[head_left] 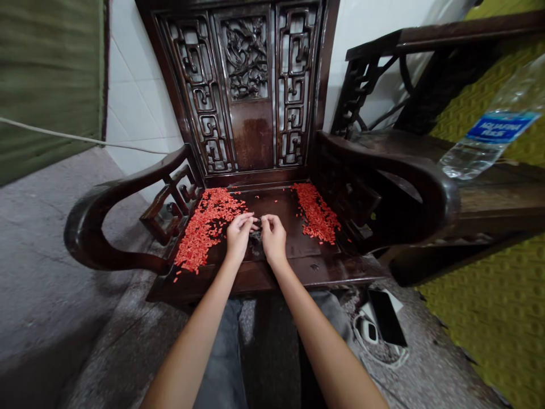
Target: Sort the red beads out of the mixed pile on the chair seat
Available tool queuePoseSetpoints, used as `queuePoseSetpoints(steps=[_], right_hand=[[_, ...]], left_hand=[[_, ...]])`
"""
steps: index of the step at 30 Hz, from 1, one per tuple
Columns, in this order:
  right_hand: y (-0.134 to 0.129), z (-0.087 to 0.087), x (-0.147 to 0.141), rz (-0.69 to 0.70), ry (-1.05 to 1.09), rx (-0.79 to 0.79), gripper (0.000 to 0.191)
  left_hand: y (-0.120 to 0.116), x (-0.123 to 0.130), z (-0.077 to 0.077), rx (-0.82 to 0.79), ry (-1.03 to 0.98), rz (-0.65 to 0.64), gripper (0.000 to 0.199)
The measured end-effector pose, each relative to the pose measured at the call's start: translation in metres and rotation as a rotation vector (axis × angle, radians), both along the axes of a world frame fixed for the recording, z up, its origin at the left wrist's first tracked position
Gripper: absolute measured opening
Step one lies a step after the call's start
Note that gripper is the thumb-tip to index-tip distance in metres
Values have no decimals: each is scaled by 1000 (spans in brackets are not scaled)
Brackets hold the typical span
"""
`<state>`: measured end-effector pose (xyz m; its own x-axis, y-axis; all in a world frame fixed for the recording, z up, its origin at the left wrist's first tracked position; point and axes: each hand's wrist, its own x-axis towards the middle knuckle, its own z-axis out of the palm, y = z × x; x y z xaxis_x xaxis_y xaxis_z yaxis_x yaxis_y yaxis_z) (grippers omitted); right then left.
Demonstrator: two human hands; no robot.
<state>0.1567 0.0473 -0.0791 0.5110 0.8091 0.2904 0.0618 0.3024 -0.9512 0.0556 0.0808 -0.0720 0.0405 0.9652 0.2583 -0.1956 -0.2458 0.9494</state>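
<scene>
Both hands meet over the middle of a dark carved wooden chair's seat. My left hand has its thumb and fingers pinched together. My right hand is closed in a similar pinch, its fingertips almost touching the left ones. Something small and dark seems to sit between the fingertips, too small to make out. To the left of the hands spreads a large heap of small red pieces. A smaller pile of the same red pieces lies on the right side of the seat. A few strays dot the wood near the backrest.
Curved armrests flank the seat, and a carved backrest rises behind it. At right, a plastic water bottle stands on a wooden surface. A black phone and a white cable lie on the floor, lower right.
</scene>
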Motion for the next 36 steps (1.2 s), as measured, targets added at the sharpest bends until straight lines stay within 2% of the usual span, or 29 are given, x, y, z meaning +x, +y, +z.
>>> queuePoseSetpoints(steps=[9, 14, 24, 36], right_hand=[[3, -1, 0, 60, 29, 5, 26], [3, -1, -2, 95, 34, 17, 27], [3, -2, -2, 82, -6, 44, 26], [4, -4, -3, 80, -10, 32, 25]], left_hand=[[2, 2, -1, -8, -18, -10, 43], [4, 0, -6, 33, 25, 8, 42], [8, 0, -10, 17, -7, -22, 37], [9, 0, -14, 54, 48, -28, 32]])
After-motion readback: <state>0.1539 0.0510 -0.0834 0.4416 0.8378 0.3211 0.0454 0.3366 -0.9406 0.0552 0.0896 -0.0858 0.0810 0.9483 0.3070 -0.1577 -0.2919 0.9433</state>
